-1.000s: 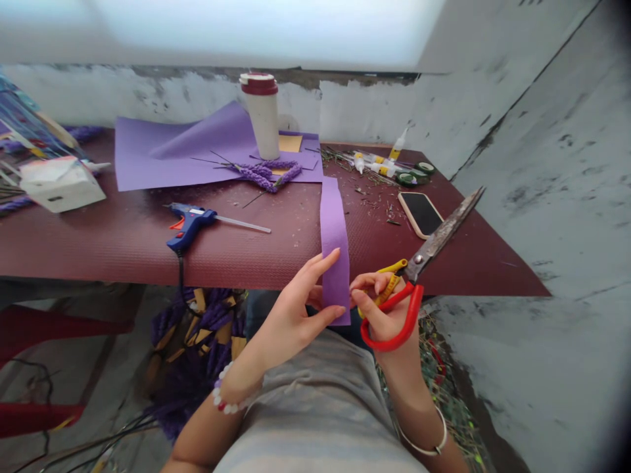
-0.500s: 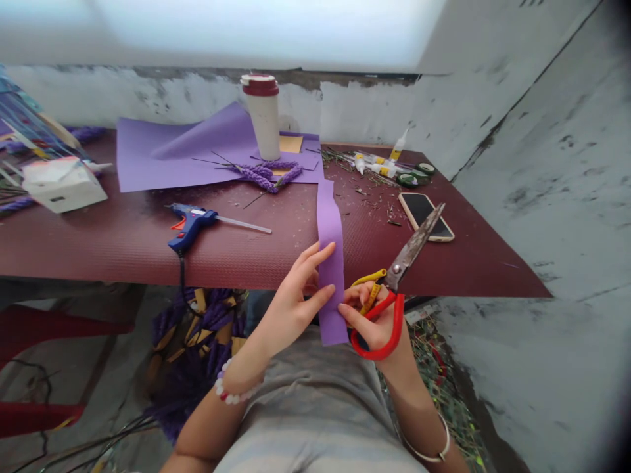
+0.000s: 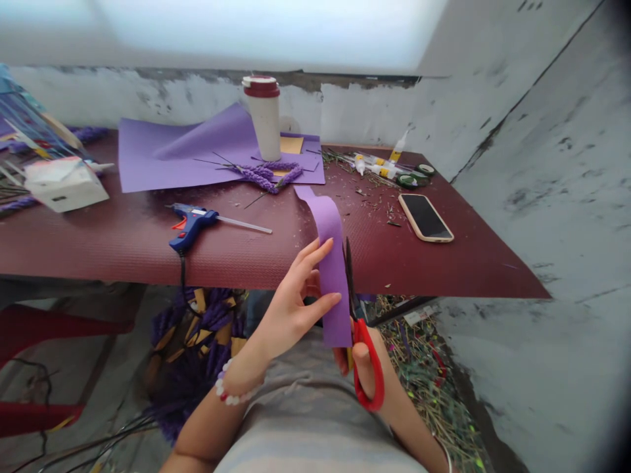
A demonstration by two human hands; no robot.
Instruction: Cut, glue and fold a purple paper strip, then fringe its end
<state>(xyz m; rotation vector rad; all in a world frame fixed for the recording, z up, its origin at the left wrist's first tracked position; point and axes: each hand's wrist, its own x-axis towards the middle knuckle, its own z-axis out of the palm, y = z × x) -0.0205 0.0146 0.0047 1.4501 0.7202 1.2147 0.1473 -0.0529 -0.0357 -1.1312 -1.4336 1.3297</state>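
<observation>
My left hand (image 3: 300,299) pinches a long purple paper strip (image 3: 331,263) between thumb and fingers, at the table's front edge. The strip's far end curls to the left over the table. Around the red handles of a pair of scissors (image 3: 369,368) my right hand (image 3: 367,358) is closed. The scissors point away from me, their dark blades at the strip's right edge; whether they bite into it I cannot tell. Some of my right fingers are hidden behind the handles and the strip.
On the dark red table (image 3: 276,259) lie a blue glue gun (image 3: 192,226), purple sheets (image 3: 182,151), purple flower stems (image 3: 269,177), and a phone (image 3: 426,218). A lidded cup (image 3: 263,118) stands at the back, left of glue bottles (image 3: 384,167). A white box (image 3: 66,187) sits at left.
My right hand has let go of the strip's edge and turned the scissors from pointing right over the phone to lying along the strip. The strip's far end has bent left.
</observation>
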